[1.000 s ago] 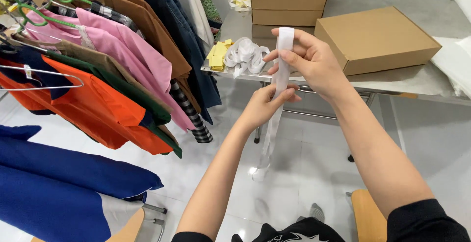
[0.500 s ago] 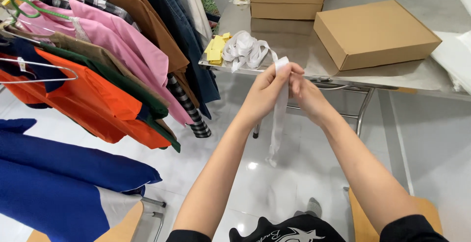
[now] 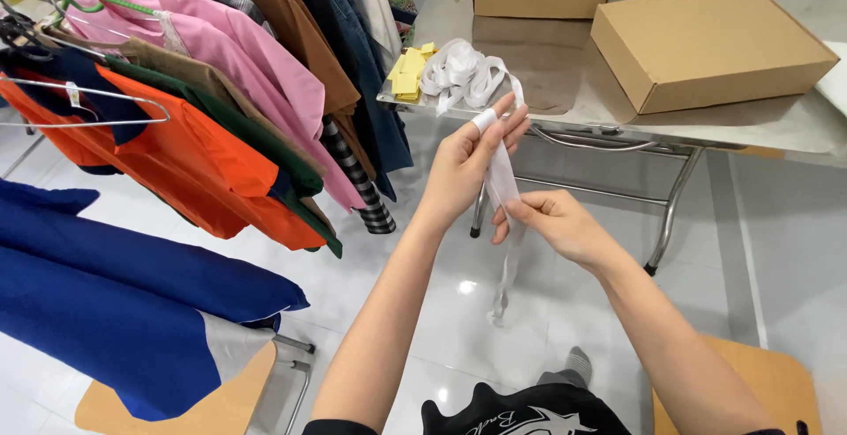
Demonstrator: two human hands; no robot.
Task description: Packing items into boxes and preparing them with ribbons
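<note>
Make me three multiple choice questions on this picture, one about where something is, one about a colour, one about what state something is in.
1. Where does the pile of white ribbon lie?
A. On the metal table
B. On the floor
C. Inside a box

2. What colour are the small tags beside that pile?
A. Red
B. Yellow
C. Black

3. How is the white strip held?
A. Lying loose on the table
B. Hung on a hanger
C. Pinched between both hands, its end hanging down

Answers:
1 A, the pile rests near the table's left edge.
2 B, they show yellow.
3 C, the left hand holds its top, the right hand pinches it lower.
</note>
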